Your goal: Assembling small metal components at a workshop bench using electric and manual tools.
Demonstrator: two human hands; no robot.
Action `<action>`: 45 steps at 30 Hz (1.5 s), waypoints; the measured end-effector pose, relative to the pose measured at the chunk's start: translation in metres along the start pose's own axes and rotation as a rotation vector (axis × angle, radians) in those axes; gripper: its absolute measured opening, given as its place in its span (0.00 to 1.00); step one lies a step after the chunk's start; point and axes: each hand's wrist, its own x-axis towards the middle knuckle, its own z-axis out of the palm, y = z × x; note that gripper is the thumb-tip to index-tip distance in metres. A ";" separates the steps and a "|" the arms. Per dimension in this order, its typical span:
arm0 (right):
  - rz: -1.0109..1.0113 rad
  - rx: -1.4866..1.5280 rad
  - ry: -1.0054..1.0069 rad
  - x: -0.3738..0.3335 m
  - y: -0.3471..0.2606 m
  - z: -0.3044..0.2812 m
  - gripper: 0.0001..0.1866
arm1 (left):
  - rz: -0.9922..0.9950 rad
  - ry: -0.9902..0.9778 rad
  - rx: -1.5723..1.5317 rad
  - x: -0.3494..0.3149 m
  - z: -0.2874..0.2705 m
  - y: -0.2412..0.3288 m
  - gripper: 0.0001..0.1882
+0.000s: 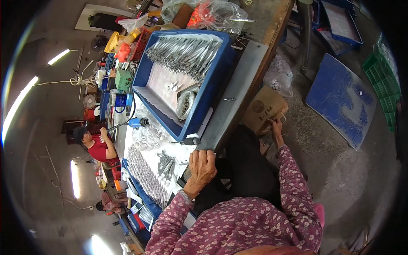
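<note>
My right hand (276, 128) reaches down beside the workbench, its fingers closed on the rim of a brown paper bag (255, 111) next to the twisted handle. Dark printing marks the bag's side; its inside is hidden. My left hand (201, 170) rests at the bench edge (231, 111) with fingers curled over it; their undersides are hidden. Close to its fingers lie a screwdriver-like tool with a black handle (185, 141) and a loose pile of slim grey metal parts (165, 165). A single small metal piece (229, 99) lies on the grey bench strip.
A blue tray (187, 131) holds rows of slim metal parts (187, 53) and a small bag of bits (185, 104). Rows of pale parts (146, 174) stand nearer. On the floor are a blue board (340, 100) and green crate (382, 83). A co-worker in red (100, 146) sits across.
</note>
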 end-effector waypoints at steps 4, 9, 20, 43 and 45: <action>0.116 -0.124 0.125 -0.002 0.003 0.008 0.14 | 0.041 -0.043 0.033 0.002 0.005 -0.001 0.07; 0.057 0.063 0.135 -0.006 -0.076 0.069 0.23 | 0.014 0.015 0.095 0.000 0.007 -0.013 0.06; -0.217 0.175 0.319 0.069 0.011 0.122 0.21 | 0.028 0.017 -0.038 0.014 0.014 -0.004 0.09; -0.009 -0.925 0.214 0.035 0.107 -0.008 0.26 | 0.023 -0.046 -0.053 0.005 0.013 -0.014 0.09; 0.108 -0.925 0.097 0.047 0.095 -0.006 0.27 | 0.018 -0.044 -0.043 0.003 0.012 -0.014 0.08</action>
